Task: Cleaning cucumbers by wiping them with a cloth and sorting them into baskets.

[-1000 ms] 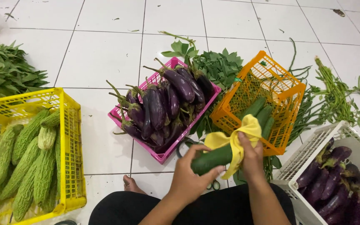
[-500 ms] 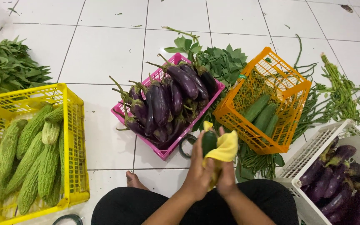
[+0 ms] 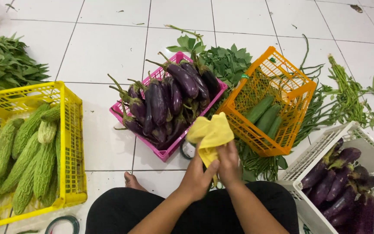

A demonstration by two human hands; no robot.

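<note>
- Location: the yellow cloth (image 3: pixel 211 133) sits at lower centre of the frame, held up over the person's lap between the pink crate (image 3: pixel 166 152) and the orange crate (image 3: pixel 268 147).
- Left hand (image 3: pixel 199 177): fingers curled shut around the lower bunch of the cloth, thumb pressed against the fabric.
- Right hand (image 3: pixel 229 164): closed against the same bunch from the right side, touching the left hand. Whether anything is wrapped inside the cloth cannot be told; nothing shows between the folds.
- Handling judgement: the cloth looks light, soft and limp. It folds over itself at the top and holds no shape of its own. Not fragile, and unlikely to slip from dry fingers. Any gathered fold serves as a hold; a pinch at one corner would let the rest hang loose.
- Surroundings: purple eggplants (image 3: pixel 169 102) are piled in the pink crate; cucumbers (image 3: pixel 265 115) lie in the orange crate. A white crate (image 3: pixel 325 145) at lower right holds more eggplants, and a yellow crate (image 3: pixel 72 143) at left holds bitter gourds (image 3: pixel 27 160).
- Leafy greens (image 3: pixel 5 65) lie on the tiled floor (image 3: pixel 104 47) at upper left; long beans (image 3: pixel 317 108) lie right of the orange crate.
</note>
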